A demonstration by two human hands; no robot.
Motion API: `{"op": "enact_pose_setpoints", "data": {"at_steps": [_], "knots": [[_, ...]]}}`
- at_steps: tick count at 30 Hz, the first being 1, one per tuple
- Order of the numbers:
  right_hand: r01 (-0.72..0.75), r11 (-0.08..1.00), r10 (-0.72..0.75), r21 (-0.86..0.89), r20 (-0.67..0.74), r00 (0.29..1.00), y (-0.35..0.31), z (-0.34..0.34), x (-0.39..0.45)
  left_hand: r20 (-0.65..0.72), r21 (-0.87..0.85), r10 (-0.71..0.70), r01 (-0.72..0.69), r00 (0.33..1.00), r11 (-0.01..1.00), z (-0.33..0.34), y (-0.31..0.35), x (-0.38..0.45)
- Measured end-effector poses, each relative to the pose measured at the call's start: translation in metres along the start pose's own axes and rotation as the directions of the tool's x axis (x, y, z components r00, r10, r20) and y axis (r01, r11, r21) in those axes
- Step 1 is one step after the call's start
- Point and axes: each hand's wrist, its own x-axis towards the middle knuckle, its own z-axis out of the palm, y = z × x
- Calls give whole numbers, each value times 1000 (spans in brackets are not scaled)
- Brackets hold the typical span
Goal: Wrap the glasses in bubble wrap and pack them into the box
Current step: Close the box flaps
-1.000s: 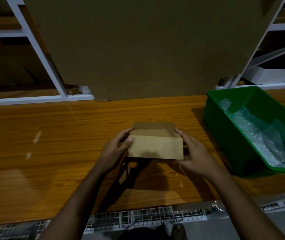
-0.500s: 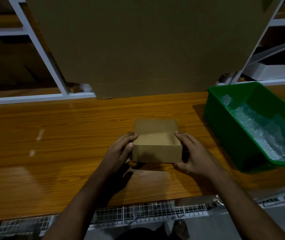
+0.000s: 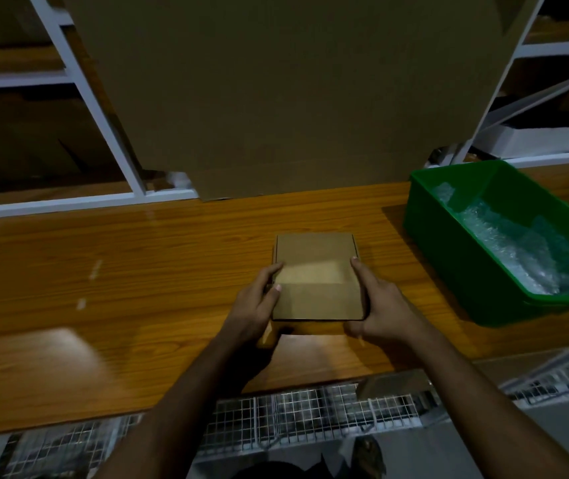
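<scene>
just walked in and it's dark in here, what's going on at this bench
A person is holding a small cardboard box on the wooden bench, the left hand on its left side and the right hand on its right. The box is open and looks empty. A green bin with bubble wrap inside sits to the right. No glasses are in view, so wrapping and packing do not appear to have begun.

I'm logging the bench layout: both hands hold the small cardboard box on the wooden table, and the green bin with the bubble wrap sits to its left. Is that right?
Not quite. The green bin with the bubble wrap sits to the right of the small cardboard box, not the left, as the head view shows. The rest holds: the left hand and right hand hold the box on the wooden table.
</scene>
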Motion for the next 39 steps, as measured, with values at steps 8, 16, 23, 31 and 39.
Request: {"op": "enact_pose_setpoints", "data": {"at_steps": [8,16,23,31,39], "knots": [[94,984,-89,152,-39,995,-9,-34,-5,-134,-206,-63,34,989,978,-25,15,-5],[201,955,-186,219,-87,979,-34,-57,2,-63,-453,-89,51,994,890,-47,35,-2],[298,947,-281,120,-144,949,-42,-68,11,-25,-572,-128,91,991,815,-59,46,7],[175,941,-149,290,-110,983,-31,-76,38,59,-299,-99,112,993,948,-67,43,35],[68,868,-45,492,-57,997,-25,-94,45,-17,-260,-77,70,997,963,-57,44,45]]}}
